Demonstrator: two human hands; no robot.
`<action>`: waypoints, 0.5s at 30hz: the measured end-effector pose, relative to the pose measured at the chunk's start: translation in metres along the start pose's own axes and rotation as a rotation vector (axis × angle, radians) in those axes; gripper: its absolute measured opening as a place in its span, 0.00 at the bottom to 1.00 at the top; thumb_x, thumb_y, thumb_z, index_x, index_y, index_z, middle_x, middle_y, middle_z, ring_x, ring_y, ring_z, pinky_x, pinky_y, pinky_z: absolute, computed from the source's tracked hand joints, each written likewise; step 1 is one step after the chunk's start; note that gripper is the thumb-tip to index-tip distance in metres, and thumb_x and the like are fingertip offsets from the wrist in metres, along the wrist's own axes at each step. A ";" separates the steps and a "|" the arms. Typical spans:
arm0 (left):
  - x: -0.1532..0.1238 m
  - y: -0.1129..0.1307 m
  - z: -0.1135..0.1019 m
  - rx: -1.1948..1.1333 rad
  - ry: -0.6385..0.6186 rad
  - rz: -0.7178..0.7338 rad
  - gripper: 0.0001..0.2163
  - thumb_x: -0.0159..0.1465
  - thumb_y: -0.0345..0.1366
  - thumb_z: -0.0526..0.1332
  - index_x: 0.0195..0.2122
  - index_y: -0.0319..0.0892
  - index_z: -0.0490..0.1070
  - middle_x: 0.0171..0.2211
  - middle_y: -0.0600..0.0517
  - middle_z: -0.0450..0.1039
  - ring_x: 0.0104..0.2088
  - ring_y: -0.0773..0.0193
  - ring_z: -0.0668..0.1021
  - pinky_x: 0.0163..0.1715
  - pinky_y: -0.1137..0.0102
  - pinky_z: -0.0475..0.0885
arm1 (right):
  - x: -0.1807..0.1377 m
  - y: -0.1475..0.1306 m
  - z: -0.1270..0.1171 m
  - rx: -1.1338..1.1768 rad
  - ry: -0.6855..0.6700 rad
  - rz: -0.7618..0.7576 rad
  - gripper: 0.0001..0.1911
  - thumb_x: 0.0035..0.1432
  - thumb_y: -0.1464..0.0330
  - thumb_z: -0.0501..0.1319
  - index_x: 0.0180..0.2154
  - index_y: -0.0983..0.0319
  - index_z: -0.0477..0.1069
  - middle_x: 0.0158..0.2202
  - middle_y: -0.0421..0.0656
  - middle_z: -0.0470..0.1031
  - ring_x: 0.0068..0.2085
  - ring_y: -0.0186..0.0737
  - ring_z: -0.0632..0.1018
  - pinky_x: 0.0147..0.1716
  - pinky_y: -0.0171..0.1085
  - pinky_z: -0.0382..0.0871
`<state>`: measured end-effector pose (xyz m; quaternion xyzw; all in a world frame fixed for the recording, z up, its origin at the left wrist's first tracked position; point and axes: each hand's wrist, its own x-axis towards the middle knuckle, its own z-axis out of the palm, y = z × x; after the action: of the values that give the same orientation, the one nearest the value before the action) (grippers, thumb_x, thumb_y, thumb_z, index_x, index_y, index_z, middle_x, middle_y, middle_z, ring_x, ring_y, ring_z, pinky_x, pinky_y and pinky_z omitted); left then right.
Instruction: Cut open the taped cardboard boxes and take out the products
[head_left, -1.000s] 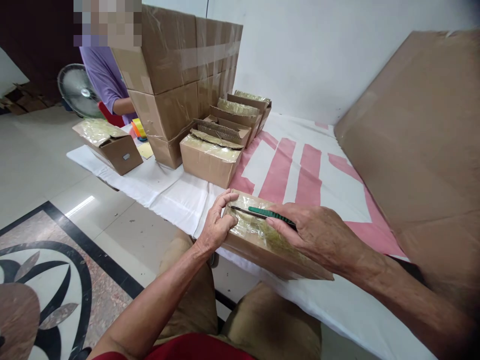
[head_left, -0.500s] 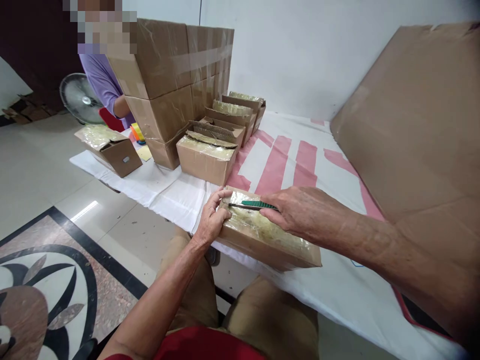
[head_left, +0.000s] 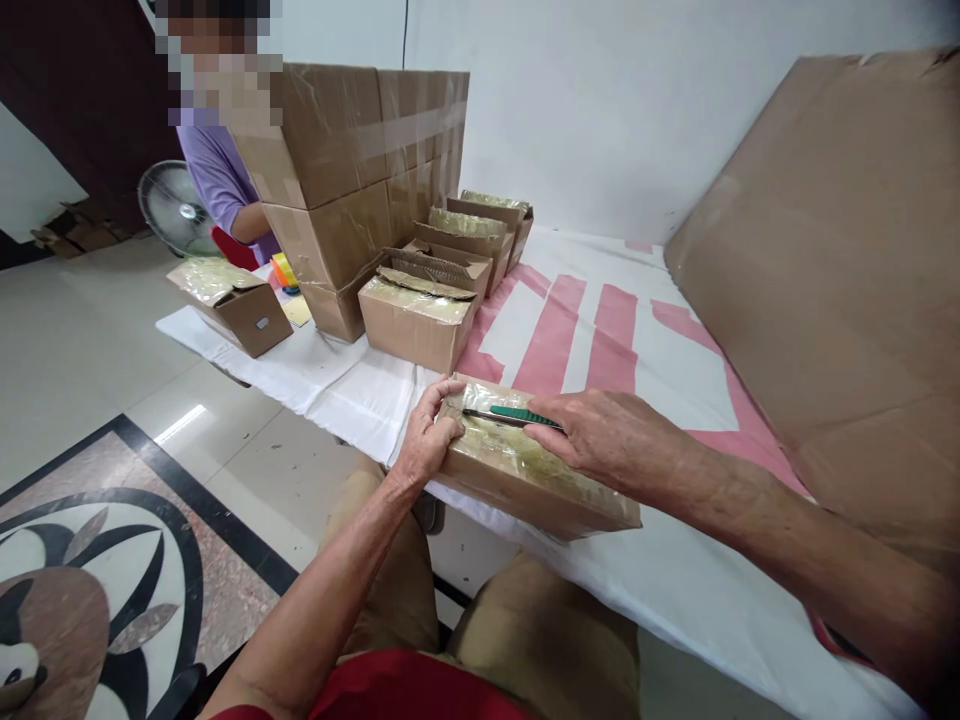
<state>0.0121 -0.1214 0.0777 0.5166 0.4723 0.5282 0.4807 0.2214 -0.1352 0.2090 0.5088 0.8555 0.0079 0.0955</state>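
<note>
A taped cardboard box lies in front of me at the table's near edge, with shiny yellowish tape across its top. My left hand grips the left end of this box, fingers over the top edge and thumb bent on the near side. In my right hand is a green-handled utility knife, held low over the tape. The blade points left toward my left thumb, its tip at the box top near the left end. Whether the blade has gone through the tape I cannot tell.
Several open-flapped boxes stand in a row beyond my left hand. Behind them rises a stack of taped boxes. Another box sits at the table's left end, near a person in a purple sleeve. A large cardboard sheet leans at right.
The knife and my right hand have shifted slightly right along the box top. My left hand keeps its hold on the box. The view has tilted a little.
</note>
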 end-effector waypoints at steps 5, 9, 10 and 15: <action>-0.001 -0.001 -0.002 0.049 -0.009 0.019 0.29 0.48 0.36 0.60 0.53 0.43 0.75 0.66 0.45 0.71 0.68 0.41 0.70 0.71 0.48 0.60 | -0.010 0.010 -0.008 -0.045 -0.115 0.017 0.16 0.69 0.66 0.54 0.39 0.58 0.82 0.33 0.45 0.84 0.32 0.46 0.81 0.26 0.38 0.55; -0.002 -0.001 -0.001 0.041 0.010 0.037 0.27 0.48 0.36 0.60 0.52 0.44 0.75 0.63 0.47 0.73 0.67 0.41 0.71 0.71 0.48 0.60 | -0.012 0.010 -0.017 -0.049 -0.126 0.031 0.15 0.68 0.65 0.55 0.36 0.58 0.80 0.30 0.45 0.82 0.31 0.45 0.80 0.25 0.38 0.54; -0.003 -0.001 0.000 0.046 0.016 0.041 0.27 0.48 0.36 0.60 0.52 0.44 0.75 0.63 0.47 0.73 0.67 0.42 0.70 0.71 0.48 0.60 | -0.012 0.010 -0.020 -0.068 -0.145 0.035 0.14 0.67 0.66 0.56 0.35 0.59 0.80 0.30 0.46 0.82 0.30 0.45 0.80 0.25 0.39 0.53; -0.003 0.001 0.002 0.050 -0.003 0.009 0.28 0.48 0.37 0.59 0.53 0.44 0.74 0.60 0.46 0.75 0.63 0.43 0.74 0.67 0.49 0.65 | -0.015 0.026 -0.025 -0.127 -0.168 -0.038 0.12 0.64 0.65 0.61 0.29 0.58 0.77 0.25 0.44 0.77 0.26 0.42 0.76 0.25 0.39 0.51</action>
<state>0.0144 -0.1240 0.0785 0.5312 0.4823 0.5178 0.4658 0.2473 -0.1337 0.2388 0.4844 0.8517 0.0177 0.1989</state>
